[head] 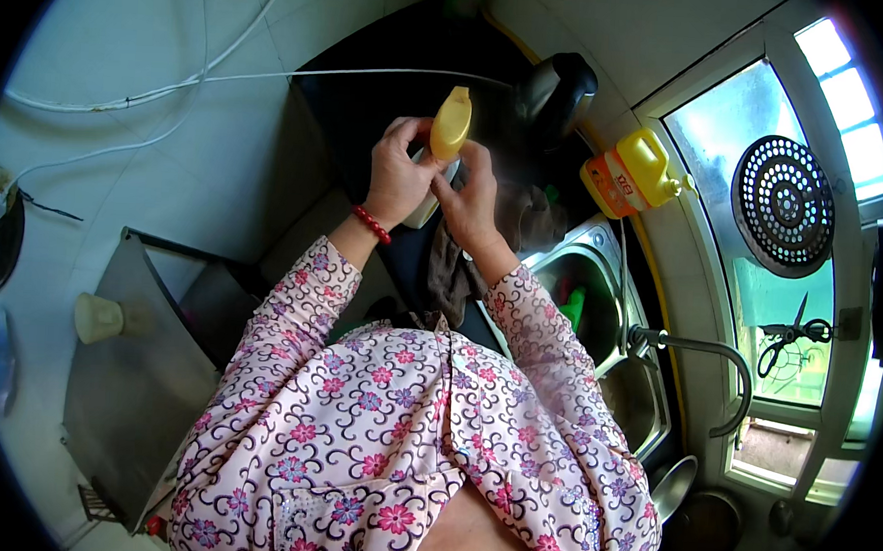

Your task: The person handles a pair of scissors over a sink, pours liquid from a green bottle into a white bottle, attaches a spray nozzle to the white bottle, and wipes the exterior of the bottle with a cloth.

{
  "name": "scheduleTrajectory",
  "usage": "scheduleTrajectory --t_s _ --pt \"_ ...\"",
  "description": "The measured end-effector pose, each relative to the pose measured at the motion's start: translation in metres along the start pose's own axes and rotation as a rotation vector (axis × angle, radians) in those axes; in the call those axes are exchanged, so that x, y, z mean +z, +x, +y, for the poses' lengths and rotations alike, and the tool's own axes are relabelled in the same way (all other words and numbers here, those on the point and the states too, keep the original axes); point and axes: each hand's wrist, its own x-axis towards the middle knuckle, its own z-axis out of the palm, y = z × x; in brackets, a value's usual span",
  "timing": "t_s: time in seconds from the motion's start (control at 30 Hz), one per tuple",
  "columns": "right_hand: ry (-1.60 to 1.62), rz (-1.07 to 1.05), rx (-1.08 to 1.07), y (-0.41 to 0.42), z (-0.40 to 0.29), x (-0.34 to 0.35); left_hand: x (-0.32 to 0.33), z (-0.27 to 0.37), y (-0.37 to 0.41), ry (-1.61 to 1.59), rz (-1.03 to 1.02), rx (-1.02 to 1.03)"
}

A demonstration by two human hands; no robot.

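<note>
My left hand (pixel 402 170), with a red bead bracelet at the wrist, and my right hand (pixel 471 195) meet over the dark countertop. Between them stands a yellow plastic piece (pixel 452 124), tapered at its far end; the left fingers grip its side and the right fingertips are near its lower end. Under the hands is a whitish container (pixel 424 210), largely covered by them, so I cannot tell whether the yellow piece joins it. A dark, crumpled cloth (pixel 452 276) lies just beside the right hand and wrist.
An electric kettle (pixel 556 96) stands at the back of the counter. A yellow detergent jug (pixel 634 173) is by the window wall. To the right is a steel double sink (pixel 593 282) with a curved faucet (pixel 736 377). A perforated round rack (pixel 784 205) and scissors (pixel 797 332) hang at the window.
</note>
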Motion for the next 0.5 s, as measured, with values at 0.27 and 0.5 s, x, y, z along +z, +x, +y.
scheduleTrajectory --t_s 0.27,0.5 --pt "-0.011 0.026 -0.002 0.000 0.003 0.001 -0.005 -0.030 -0.004 -0.080 -0.123 0.065" --pt "0.070 0.018 0.116 0.001 0.003 0.002 0.010 -0.019 -0.016 -0.002 -0.050 -0.018"
